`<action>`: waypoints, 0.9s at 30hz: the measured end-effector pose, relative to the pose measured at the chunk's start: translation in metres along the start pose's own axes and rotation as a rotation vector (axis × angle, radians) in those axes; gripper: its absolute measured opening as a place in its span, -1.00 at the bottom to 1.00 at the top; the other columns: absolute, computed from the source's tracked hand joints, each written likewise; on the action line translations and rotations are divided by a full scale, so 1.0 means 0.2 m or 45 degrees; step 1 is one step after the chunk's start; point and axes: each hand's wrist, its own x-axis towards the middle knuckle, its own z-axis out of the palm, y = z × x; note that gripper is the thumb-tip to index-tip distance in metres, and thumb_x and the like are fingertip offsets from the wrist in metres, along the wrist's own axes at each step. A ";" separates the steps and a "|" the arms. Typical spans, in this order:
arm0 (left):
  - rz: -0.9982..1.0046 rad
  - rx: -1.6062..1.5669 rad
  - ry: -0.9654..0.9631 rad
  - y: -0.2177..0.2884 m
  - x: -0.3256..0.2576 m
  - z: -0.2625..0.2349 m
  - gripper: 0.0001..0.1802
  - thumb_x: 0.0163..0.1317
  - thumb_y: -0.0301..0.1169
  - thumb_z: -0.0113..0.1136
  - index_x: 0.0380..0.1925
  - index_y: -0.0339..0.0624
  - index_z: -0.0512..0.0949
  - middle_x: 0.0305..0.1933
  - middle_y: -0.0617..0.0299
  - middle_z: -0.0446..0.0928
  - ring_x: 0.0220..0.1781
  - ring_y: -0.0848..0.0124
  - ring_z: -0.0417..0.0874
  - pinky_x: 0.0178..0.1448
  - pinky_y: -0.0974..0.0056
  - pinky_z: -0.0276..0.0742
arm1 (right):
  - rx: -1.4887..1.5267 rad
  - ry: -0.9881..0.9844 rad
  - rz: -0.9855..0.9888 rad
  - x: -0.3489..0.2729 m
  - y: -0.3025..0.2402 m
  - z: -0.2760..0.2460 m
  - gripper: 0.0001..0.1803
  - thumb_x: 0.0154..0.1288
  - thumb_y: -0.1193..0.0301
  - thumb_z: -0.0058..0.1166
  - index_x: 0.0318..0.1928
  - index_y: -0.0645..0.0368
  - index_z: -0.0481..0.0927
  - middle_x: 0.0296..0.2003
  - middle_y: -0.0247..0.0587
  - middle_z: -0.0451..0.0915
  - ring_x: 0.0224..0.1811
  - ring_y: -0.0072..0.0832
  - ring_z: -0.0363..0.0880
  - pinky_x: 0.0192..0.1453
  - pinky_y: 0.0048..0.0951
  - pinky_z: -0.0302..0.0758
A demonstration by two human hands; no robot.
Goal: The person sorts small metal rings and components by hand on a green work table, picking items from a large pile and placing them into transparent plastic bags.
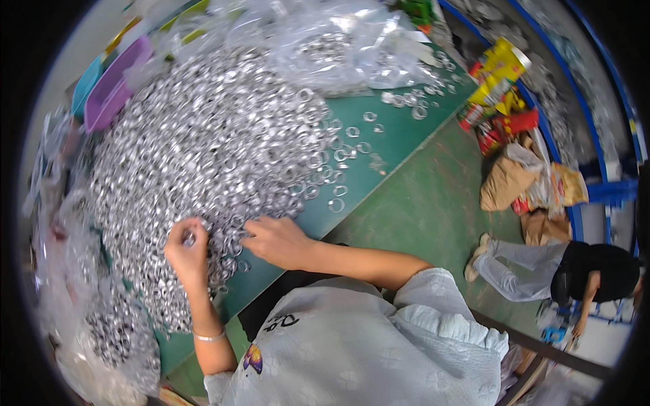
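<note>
A wide heap of small, shiny silver metal rings [217, 135] covers much of the green tabletop [352, 176]. Over the heap's near side, my left hand [185, 254] is raised with thumb and fingers curled round one metal ring [189, 239]. To its right, my right hand [279, 241] reaches in from the side, its fingers bent and their tips down at the near edge of the heap. Whatever lies between those right fingertips is too small and blurred to make out. A few loose rings lie on the tabletop beside my right hand.
Clear plastic bags [345, 51] of rings lie at the back, and another bag [115, 338] sits at the left. Purple [112, 95] and turquoise trays stand far left. Brown paper sacks [508, 177] and colourful packets stand right of the table, near another person [596, 271] and blue shelving.
</note>
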 end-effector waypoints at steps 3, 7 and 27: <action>-0.949 -1.118 -0.197 -0.02 -0.05 -0.09 -0.86 0.13 -0.52 0.09 -0.31 -0.34 0.46 -0.50 0.24 0.42 -0.74 0.70 0.18 -0.78 0.60 -0.04 | -0.020 -0.033 -0.026 0.01 -0.03 0.03 -0.83 -0.11 0.43 0.12 -0.39 0.07 0.54 -0.47 -0.31 0.35 -0.43 -0.37 0.45 -0.58 -0.39 0.42; -1.336 -2.378 -0.470 0.04 -0.13 -0.10 -0.79 0.19 -0.40 0.06 -0.22 -0.27 0.37 -0.40 0.31 0.27 -0.69 0.68 0.17 -0.77 0.63 0.02 | 0.028 0.035 0.036 0.02 -0.05 0.01 -0.91 -0.08 0.46 0.10 -0.46 0.12 0.54 -0.47 -0.27 0.39 -0.38 -0.34 0.49 -0.45 -0.38 0.48; -1.129 -1.368 -0.153 0.20 -0.15 -0.08 -0.84 0.17 -0.44 0.02 -0.30 -0.32 0.47 -0.69 0.36 0.30 -0.78 0.68 0.17 -0.77 0.55 -0.04 | 1.045 -0.002 0.466 0.04 -0.09 -0.18 -0.64 -0.04 0.53 0.21 -0.13 0.28 0.57 -0.56 -0.35 0.41 -0.50 -0.61 0.33 -0.35 -0.59 0.32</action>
